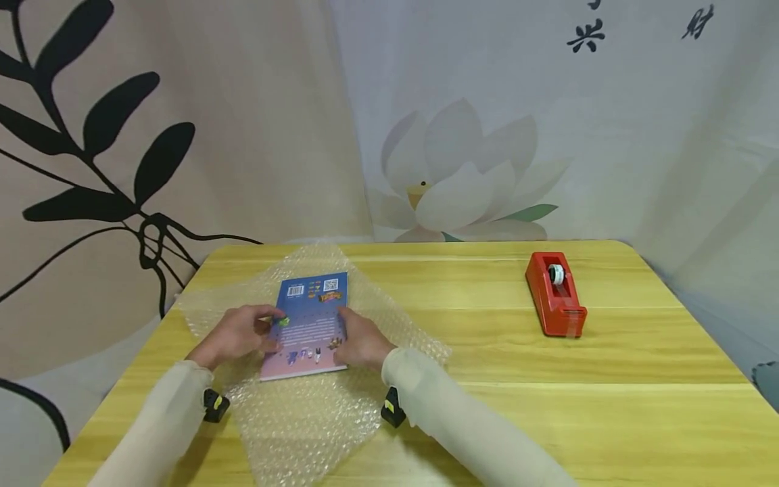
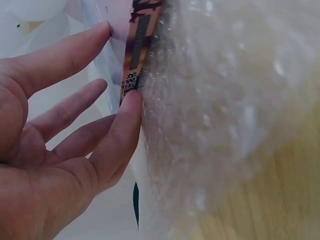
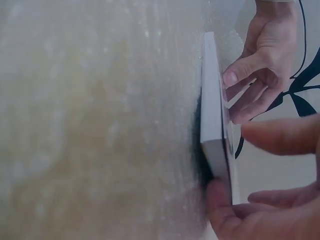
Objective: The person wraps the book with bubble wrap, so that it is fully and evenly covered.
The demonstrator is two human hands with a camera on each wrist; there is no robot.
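A blue-and-pink book (image 1: 312, 331) lies over a sheet of bubble wrap (image 1: 304, 426), its printed back with barcode and QR code facing up. My left hand (image 1: 240, 331) holds the book's left edge, its fingertips reaching onto the cover. In the left wrist view, one fingertip (image 2: 131, 102) presses at the book's spine (image 2: 139, 45). My right hand (image 1: 363, 338) grips the opposite edge. The right wrist view shows a fingertip (image 3: 219, 195) low at the corner of the white page block (image 3: 212, 100), with a dark gap beneath the book.
A red tape dispenser (image 1: 555, 297) with a roll in it stands at the back right of the wooden table (image 1: 487, 419). Behind the table hangs a printed curtain (image 1: 274, 122) with leaves and a lotus. The bubble wrap reaches the table's back edge.
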